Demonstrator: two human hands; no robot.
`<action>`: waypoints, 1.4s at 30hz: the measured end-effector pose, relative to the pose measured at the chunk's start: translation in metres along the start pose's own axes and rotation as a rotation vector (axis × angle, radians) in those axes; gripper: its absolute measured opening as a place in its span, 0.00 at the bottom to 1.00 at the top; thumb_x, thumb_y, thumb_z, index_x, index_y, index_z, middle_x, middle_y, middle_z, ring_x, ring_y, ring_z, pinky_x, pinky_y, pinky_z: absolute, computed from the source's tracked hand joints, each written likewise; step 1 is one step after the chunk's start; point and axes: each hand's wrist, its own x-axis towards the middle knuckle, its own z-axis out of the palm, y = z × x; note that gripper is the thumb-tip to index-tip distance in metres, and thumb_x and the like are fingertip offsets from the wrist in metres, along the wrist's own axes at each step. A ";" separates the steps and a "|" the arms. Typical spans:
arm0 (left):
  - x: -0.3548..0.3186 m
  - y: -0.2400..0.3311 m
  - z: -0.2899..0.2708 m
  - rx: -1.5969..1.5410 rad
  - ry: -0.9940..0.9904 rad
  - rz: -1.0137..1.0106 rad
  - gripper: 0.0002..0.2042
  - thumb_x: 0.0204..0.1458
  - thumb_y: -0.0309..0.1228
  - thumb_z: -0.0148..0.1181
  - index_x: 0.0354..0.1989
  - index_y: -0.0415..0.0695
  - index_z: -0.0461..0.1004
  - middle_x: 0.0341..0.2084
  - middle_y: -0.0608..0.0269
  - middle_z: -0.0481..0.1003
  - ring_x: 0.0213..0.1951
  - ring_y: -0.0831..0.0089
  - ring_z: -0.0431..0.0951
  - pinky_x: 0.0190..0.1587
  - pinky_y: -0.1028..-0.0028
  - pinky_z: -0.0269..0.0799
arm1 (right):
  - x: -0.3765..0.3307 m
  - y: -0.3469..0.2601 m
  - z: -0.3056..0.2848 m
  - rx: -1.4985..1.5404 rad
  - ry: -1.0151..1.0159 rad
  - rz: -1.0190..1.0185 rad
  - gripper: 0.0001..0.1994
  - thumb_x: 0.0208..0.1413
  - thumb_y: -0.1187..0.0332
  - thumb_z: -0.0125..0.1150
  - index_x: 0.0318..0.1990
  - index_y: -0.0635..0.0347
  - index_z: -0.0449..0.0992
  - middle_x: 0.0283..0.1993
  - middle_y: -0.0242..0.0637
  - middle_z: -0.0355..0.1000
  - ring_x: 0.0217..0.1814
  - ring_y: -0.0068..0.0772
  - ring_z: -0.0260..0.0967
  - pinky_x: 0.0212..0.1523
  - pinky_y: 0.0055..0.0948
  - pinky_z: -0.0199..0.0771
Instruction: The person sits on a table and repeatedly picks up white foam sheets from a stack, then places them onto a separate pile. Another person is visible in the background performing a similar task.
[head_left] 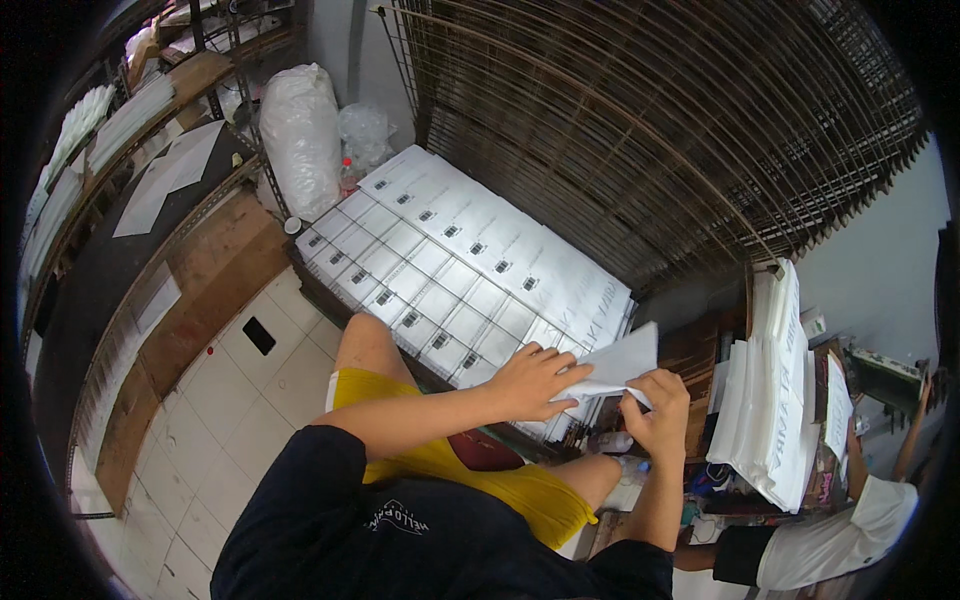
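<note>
Above the right end of a wire rack, my two hands hold a thin white sheet (628, 352), partly folded over; paper or plastic, I cannot tell. My left hand (540, 382) is over its left edge, fingers bent and thumb beneath. My right hand (657, 408) pinches its lower right part between thumb and fingers. Under and beyond my hands, rows of white printed sheets (480, 225) overlap on the low wire rack (345, 262). Each shows a small dark print.
Raised wire racks (650, 120) slant overhead. White stacks (765, 400) stand at the right, near a person in a white shirt (845, 535). A phone (258, 336) lies on the tiled floor. Shelves (85, 330) run along the left, and a stuffed plastic sack (302, 140) stands behind.
</note>
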 end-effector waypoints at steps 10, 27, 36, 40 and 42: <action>0.017 -0.004 0.008 -0.433 0.050 -0.259 0.16 0.60 0.41 0.48 0.36 0.40 0.74 0.29 0.49 0.73 0.30 0.48 0.75 0.34 0.56 0.71 | -0.043 -0.008 0.076 0.134 0.511 0.605 0.36 0.47 0.73 0.63 0.66 0.62 0.56 0.59 0.47 0.60 0.56 0.41 0.62 0.52 0.35 0.64; -0.007 -0.042 0.023 -0.817 0.224 -0.670 0.23 0.59 0.48 0.49 0.28 0.38 0.72 0.23 0.46 0.74 0.29 0.48 0.75 0.33 0.58 0.68 | -0.029 -0.002 0.110 0.887 0.099 0.764 0.14 0.50 0.82 0.52 0.45 0.67 0.74 0.40 0.33 0.74 0.41 0.21 0.69 0.45 0.21 0.67; -0.103 -0.046 0.020 -0.730 -0.604 -0.371 0.29 0.48 0.61 0.57 0.17 0.43 0.69 0.16 0.55 0.71 0.24 0.59 0.72 0.29 0.63 0.67 | 0.164 -0.039 0.068 0.449 -0.417 0.119 0.23 0.44 0.84 0.45 0.51 0.65 0.72 0.41 0.48 0.74 0.42 0.38 0.72 0.45 0.29 0.69; -0.112 -0.072 0.078 -0.844 -0.910 -0.210 0.33 0.44 0.66 0.56 0.20 0.41 0.74 0.19 0.56 0.73 0.25 0.61 0.73 0.30 0.64 0.67 | 0.242 -0.066 0.108 0.369 -0.638 -0.227 0.27 0.37 0.84 0.45 0.50 0.64 0.75 0.39 0.47 0.74 0.28 0.33 0.67 0.31 0.24 0.66; -0.133 -0.108 0.137 -0.945 -0.999 -0.398 0.36 0.43 0.68 0.55 0.22 0.39 0.76 0.21 0.55 0.75 0.27 0.63 0.75 0.32 0.65 0.69 | 0.279 -0.089 0.141 0.404 -0.662 -0.321 0.27 0.38 0.84 0.44 0.51 0.64 0.75 0.41 0.44 0.75 0.25 0.29 0.65 0.30 0.22 0.66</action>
